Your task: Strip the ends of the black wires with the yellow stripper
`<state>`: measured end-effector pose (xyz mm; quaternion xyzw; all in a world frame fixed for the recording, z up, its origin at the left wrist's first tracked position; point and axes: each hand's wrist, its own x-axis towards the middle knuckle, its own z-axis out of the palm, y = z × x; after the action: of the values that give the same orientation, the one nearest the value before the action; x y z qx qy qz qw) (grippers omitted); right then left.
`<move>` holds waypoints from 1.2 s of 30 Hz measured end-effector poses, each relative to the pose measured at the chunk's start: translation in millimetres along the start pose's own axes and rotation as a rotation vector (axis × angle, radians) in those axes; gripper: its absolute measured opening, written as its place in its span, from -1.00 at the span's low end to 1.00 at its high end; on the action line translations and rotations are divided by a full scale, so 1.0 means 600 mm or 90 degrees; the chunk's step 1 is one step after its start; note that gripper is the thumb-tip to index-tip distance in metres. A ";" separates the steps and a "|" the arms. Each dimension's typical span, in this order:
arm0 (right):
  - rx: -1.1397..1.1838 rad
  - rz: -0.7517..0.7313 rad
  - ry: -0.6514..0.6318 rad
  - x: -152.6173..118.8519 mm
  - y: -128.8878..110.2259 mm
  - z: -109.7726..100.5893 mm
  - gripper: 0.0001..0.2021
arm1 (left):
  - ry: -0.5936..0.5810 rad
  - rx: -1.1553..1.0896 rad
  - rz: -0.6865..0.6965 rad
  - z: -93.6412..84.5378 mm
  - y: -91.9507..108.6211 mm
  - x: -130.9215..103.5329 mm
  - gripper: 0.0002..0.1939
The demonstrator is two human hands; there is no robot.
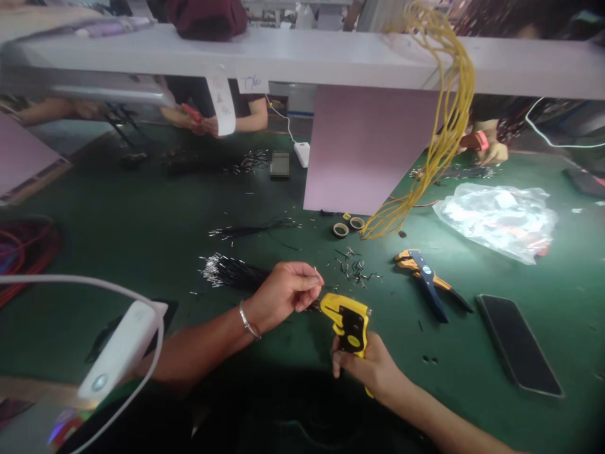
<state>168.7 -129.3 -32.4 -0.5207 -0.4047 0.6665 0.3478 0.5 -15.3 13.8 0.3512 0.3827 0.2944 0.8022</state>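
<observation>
The left forearm reaches in from the lower left, a silver bracelet on its wrist, and the left hand is turned inward with thumb and forefinger pinching a small pale-tipped piece; the other fingers are curled. The right forearm comes from the lower right, and the right hand has its fingers wrapped around the handle of a yellow wire stripper. The tool stands nearly upright, its nose just beside the left fingertips; whether they touch I cannot tell.

The surface is dark green. A bundle of black wires lies beside the left hand, with a thinner bunch behind it. Black scraps are scattered beyond the yellow tool, near two tape rolls. To the right lie another wire stripper, a phone and a clear plastic bag.

Yellow wires hang from a pale shelf, beside a pink board. Behind, co-workers' hands hold red tools.
</observation>
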 end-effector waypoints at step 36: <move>0.088 0.005 -0.084 0.003 -0.010 -0.008 -0.87 | 0.017 -0.002 0.017 -0.006 -0.003 0.005 -0.93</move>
<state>173.2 -124.1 -28.3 -0.4519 -0.3776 0.7271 0.3529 -0.6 -12.6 9.5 0.3512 0.3883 0.3105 0.7934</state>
